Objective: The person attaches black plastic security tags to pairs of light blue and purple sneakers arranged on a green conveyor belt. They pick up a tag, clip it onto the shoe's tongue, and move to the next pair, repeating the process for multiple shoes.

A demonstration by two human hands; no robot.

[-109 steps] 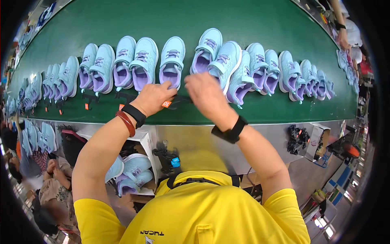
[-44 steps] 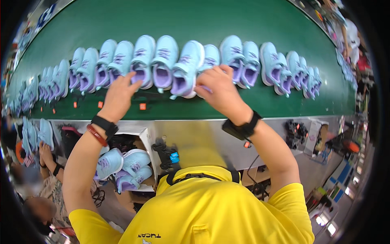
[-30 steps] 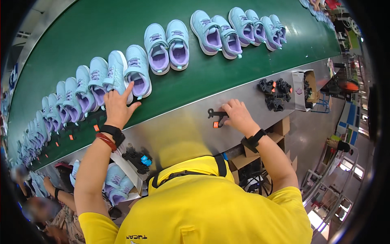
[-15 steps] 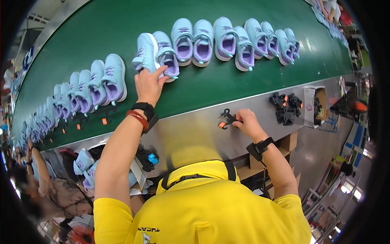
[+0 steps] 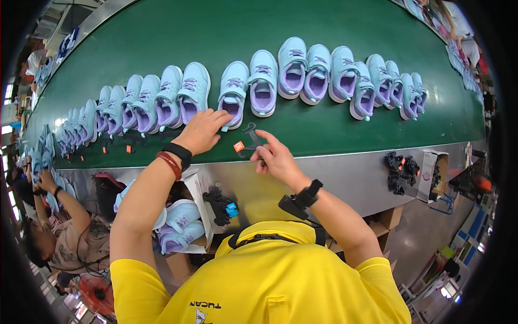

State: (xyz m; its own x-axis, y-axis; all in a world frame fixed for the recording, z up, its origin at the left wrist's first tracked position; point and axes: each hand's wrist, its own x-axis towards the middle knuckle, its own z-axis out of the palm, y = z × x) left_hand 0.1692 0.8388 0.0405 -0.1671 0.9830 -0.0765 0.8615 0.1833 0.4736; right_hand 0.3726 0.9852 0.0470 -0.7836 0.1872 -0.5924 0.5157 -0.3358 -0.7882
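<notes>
Along the green conveyor belt (image 5: pixel 162 27) stands a row of light-blue sneakers with lilac linings, their heels toward me. My left hand (image 5: pixel 204 131) has its fingers closed at the heel of one light-blue sneaker (image 5: pixel 235 83); its thumb is mostly hidden. Beside that shoe, to the right, stands its apparent mate (image 5: pixel 263 78), with nobody touching it. My right hand (image 5: pixel 276 157) pinches a black plastic shoe hanger (image 5: pixel 253 137) just below these two shoes. An orange tag (image 5: pixel 238 146) sits on the hanger's left side.
A metal ledge (image 5: pixel 340 175) runs along the belt's near edge, with black hangers (image 5: pixel 400 171) piled at its right and a cardboard box (image 5: pixel 433 175) beyond. Below the belt, a box holds more sneakers (image 5: pixel 182 227). Another person (image 5: pixel 70 237) works at the left.
The right hand has brought the hanger from the metal ledge leftward over the belt. My left hand's sneaker, previously tilted against its neighbour, now stands upright. The shoe row appears shifted right.
</notes>
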